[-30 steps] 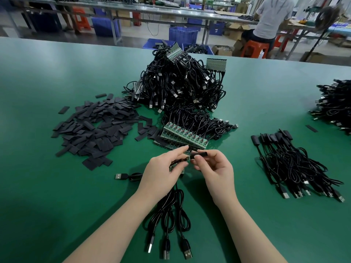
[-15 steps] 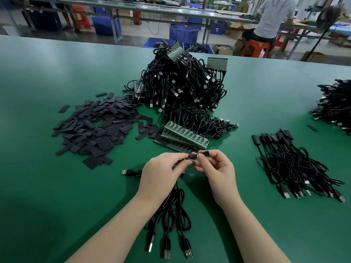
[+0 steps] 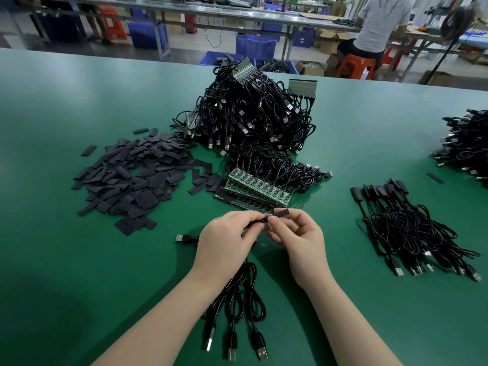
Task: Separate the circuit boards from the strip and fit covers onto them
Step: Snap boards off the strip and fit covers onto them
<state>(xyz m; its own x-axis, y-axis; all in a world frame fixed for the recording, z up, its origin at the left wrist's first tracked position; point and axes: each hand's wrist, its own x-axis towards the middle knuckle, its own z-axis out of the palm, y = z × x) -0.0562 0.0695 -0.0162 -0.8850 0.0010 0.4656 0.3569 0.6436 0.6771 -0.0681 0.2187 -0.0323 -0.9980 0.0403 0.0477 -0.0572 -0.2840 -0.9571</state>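
Observation:
My left hand (image 3: 227, 239) grips a short piece of circuit board strip (image 3: 248, 229), mostly hidden under its fingers, with black USB cables (image 3: 237, 307) hanging from it toward me. My right hand (image 3: 298, 239) pinches a small black cover (image 3: 281, 213) and holds it against the end of one board at my left fingertips. Just beyond my hands lie longer green circuit board strips (image 3: 253, 190) with cables attached. A heap of flat black covers (image 3: 132, 178) lies to the left.
A big tangle of cabled strips (image 3: 250, 117) fills the table's middle. Covered cables (image 3: 412, 228) lie in a bundle at the right, and another black pile (image 3: 467, 143) sits at the far right edge. A seated person (image 3: 375, 30) works at benches behind the table.
My hands have closed together; the black cover in my right hand has moved left onto the board end held by my left fingers.

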